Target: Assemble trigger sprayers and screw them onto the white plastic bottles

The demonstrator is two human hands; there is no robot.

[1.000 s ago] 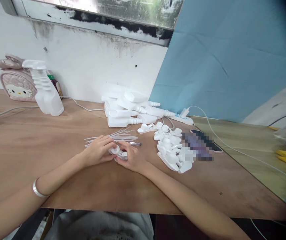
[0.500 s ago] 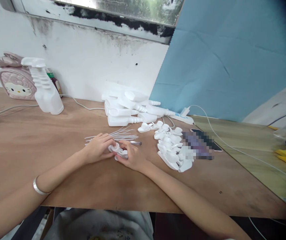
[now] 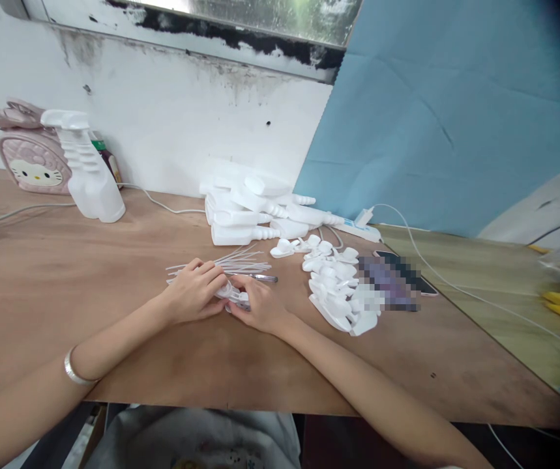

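Close to the table's middle, my left hand (image 3: 194,291) and my right hand (image 3: 263,307) meet around a white plastic trigger sprayer head (image 3: 237,297). The fingers of both hands are closed on it, and they hide much of its shape. Just beyond my fingers lie several thin white tubes (image 3: 243,262) in a loose bundle. A slim silvery pen-like tool (image 3: 265,278) rests beside the tubes, close to my right hand. To the right of that hand is a heap of similar white sprayer heads (image 3: 333,286).
White bottles (image 3: 245,231) lie stacked against the wall. A white power strip (image 3: 358,229) with cables sits behind the heap. An upright spray bottle (image 3: 94,176) and a pink bag (image 3: 35,163) stand at the left. A phone (image 3: 426,286) lies at the right, partly blurred out.
The fingers of my left hand have moved slightly over the sprayer head and cover more of its round left end. My right hand stays nearly in place.
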